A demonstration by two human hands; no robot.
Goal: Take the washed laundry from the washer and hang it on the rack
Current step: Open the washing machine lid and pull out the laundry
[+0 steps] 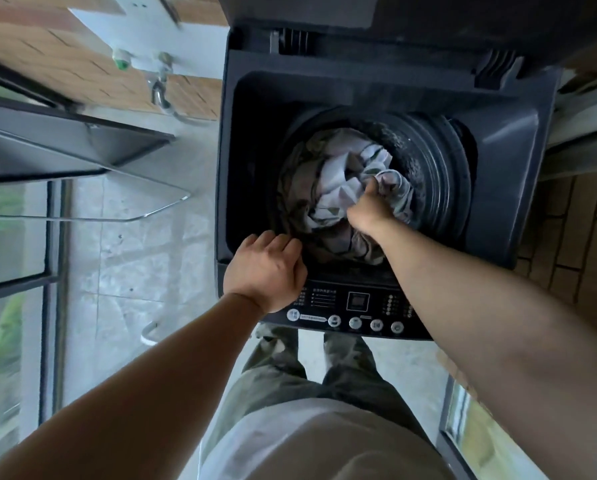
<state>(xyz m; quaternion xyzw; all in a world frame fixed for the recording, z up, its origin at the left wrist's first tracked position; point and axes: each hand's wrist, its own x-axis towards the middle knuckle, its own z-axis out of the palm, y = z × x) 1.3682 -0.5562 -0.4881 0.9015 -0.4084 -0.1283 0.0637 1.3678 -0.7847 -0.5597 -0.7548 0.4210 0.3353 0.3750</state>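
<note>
At far left a grey metal frame (82, 143) with a thin bent bar leans by the window; I cannot tell whether it is the rack. The left hand (266, 271) sits at the front rim of the open washer (498, 140), just above the control panel (356, 306), its grip curled over the rim's edge, seemingly as a brace. The laundry (328, 181) lies inside the drum in a twisted heap of pale and brownish cloth. The right hand (370, 209) is down in the drum, its grip bunched tight round a fold of pale fabric at the heap's right side. The step in hand looks like drawing a piece out of the washer. The next move likely calls for a steady upward lift, with the left hand perhaps needed to free whatever is tangled with it.
</note>
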